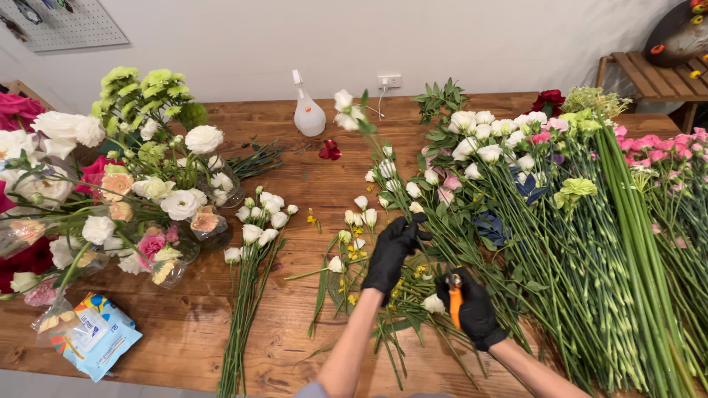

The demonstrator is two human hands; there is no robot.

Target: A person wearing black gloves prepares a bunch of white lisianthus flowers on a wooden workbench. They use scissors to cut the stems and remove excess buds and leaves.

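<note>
Head view, looking down on a wooden bench strewn with cut flowers. Left hand, black-gloved, fingers closed around a thin green stem topped with white lisianthus blooms, held up off the pile and slanting away toward the wall. Right hand, also gloved, wrapped around orange-handled snips, blades pointing up toward the lower part of the held stem; blades open or closed, cannot tell. Step in hand, judged: trimming or stripping this one stem, snips brought close but no cut visible. Next move likely calls for steadying the stem with the left and setting the blades square on it just below the grip, clear of the glove and of neighbouring stalks. Just left of the hands, a small bundle of white buds laid flat, stems toward the near edge. Right, a broad heap of long green stems with white, pink and green heads. Far left, wrapped mixed blooms in peach, pink, white. At the back, a white spray bottle. Near left corner, a blue wipes pack.
</note>
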